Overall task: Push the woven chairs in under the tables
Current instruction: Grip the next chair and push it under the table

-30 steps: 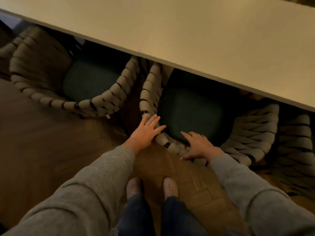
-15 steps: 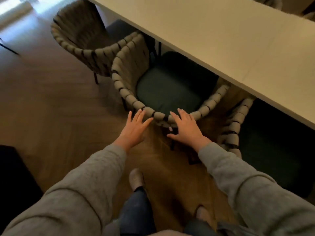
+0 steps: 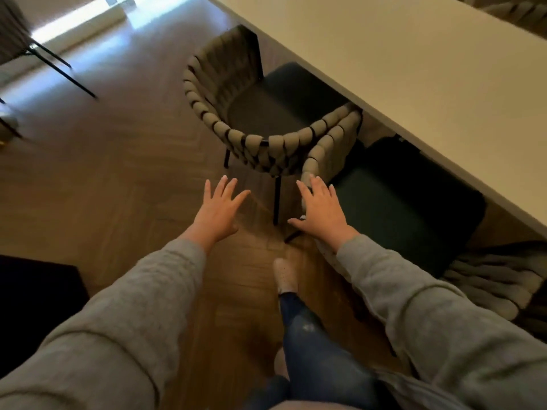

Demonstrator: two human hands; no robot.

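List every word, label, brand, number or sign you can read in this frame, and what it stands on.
None: no readable text anywhere in this view.
The table, the woven chair, the grey sleeves and the shoe show no lettering, label or logo.

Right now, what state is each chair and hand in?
Far chair: partly under the table, back sticking out.
Near chair: partly under the table, back sticking out.
Left hand: open, touching nothing.
Right hand: open, over the near chair's rim; contact unclear.
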